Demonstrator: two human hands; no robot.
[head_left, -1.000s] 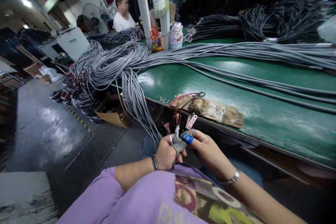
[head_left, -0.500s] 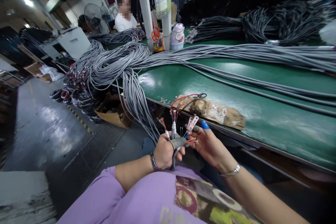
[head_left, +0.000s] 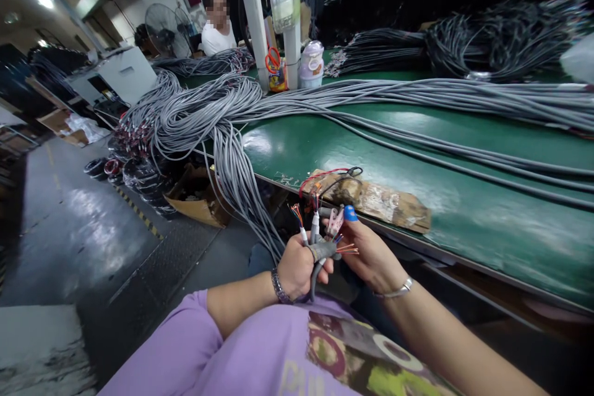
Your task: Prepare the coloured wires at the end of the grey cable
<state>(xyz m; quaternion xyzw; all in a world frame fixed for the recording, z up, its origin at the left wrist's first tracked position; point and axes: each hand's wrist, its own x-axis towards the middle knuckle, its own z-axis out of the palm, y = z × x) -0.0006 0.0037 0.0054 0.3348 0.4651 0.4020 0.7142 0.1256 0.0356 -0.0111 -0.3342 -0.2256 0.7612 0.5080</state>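
Observation:
My left hand point(head_left: 298, 267) is closed round several grey cables point(head_left: 317, 272) near their ends. Thin coloured wires point(head_left: 347, 249) fan out of the cut ends, some up and some to the right. Blue tape or a cot covers the thumb of my right hand point(head_left: 369, 252). That hand pinches a small pale pink clip point(head_left: 335, 221) just above the cable ends. Its fingertips are partly hidden behind the clip and the wires.
A taped wooden block point(head_left: 385, 204) with red and black leads lies at the edge of the green table point(head_left: 487, 148). Long grey cables point(head_left: 417, 91) run across the table and hang off its left end. A person in white point(head_left: 218, 37) is at the back.
The right thumb has come down onto the pink clip, and the clip has moved slightly left. My left hand and its cables have shifted a little right.

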